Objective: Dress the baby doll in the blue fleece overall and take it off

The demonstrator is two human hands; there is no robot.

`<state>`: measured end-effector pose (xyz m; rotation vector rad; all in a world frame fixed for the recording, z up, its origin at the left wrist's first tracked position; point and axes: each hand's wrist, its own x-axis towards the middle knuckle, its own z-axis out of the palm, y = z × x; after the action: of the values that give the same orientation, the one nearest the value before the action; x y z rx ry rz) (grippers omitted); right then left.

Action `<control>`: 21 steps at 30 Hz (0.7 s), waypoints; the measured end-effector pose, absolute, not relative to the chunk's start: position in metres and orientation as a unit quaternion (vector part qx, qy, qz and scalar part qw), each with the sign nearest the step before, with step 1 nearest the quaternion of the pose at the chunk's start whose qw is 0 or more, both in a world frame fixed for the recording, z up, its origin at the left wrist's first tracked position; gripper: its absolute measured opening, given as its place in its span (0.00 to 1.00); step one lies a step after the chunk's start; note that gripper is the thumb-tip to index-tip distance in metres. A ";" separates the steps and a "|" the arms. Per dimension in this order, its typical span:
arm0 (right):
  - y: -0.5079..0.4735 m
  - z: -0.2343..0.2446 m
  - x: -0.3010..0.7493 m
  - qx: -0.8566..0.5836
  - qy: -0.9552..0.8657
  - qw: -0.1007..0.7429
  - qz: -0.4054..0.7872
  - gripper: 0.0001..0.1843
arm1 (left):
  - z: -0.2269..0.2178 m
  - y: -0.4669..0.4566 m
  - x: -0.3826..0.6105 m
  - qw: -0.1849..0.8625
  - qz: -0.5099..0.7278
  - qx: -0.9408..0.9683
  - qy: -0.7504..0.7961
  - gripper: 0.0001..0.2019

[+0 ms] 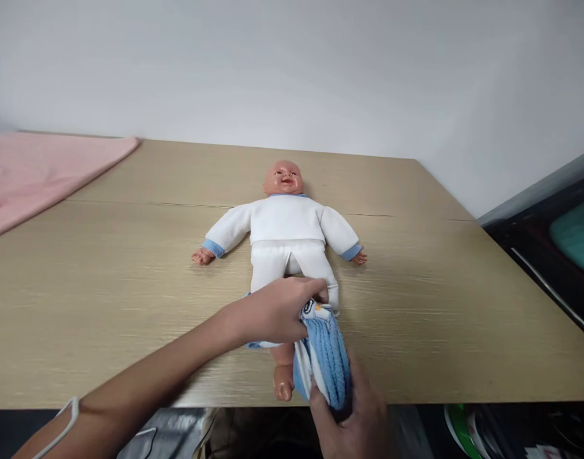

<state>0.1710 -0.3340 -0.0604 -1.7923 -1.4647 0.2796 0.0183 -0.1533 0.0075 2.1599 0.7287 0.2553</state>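
Striped fabric (328, 357) being held at both ends, at the foot end of the doll (287, 217)

Well off to the left of both hands, a pink cloth (43, 169) is lying on the wooden table (129, 255). The left forearm (148, 376), bearing a white band (76, 411), is reaching in across the table edge. Just beneath the left hand, toward the wearer, a bare foot (283, 382) of the doll is showing.

The left hand (292, 303) is closing thumb and fingers on the upper end of the blue-and-white fabric, beside a small printed figure. Beyond it, the doll is lying face up, head away from the hands, wearing white clothes with blue cuffs.

Principal relation: the fabric is lying between the two hands, its long axis running from the left hand toward the wearer and slanting slightly right. The left hand is holding the end nearer the doll's body; the right is holding the end nearer the table edge. I cannot tell whether the second foot is sitting inside.

The right hand (352, 421) is gripping the lower end, its thumb lying on the front; its fingers are showing only partly. Well to its right, a black object (521, 236) is standing at the table's side.
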 end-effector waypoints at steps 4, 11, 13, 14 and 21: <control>-0.337 -0.067 0.172 -0.696 -0.576 0.426 0.044 0.13 | 0.005 -0.159 0.020 0.346 0.085 0.886 0.295 0.19; -0.337 -0.068 0.187 -0.698 -0.521 0.485 0.080 0.03 | 0.000 -0.162 0.025 0.299 0.011 0.892 0.338 0.13; -0.338 -0.069 0.185 -0.696 -0.489 0.507 0.140 0.05 | -0.001 -0.162 0.025 0.306 0.004 0.888 0.343 0.13; -0.338 -0.069 0.184 -0.695 -0.469 0.517 0.173 0.08 | -0.001 -0.162 0.024 0.315 0.007 0.885 0.343 0.14; -0.334 -0.065 0.181 -0.684 -0.378 0.549 0.296 0.15 | 0.003 -0.158 0.018 0.394 0.040 0.852 0.343 0.23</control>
<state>0.1812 -0.3338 -0.0649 -1.6192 -0.8940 0.7015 0.0181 -0.1582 0.0026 2.1609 0.8698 0.1024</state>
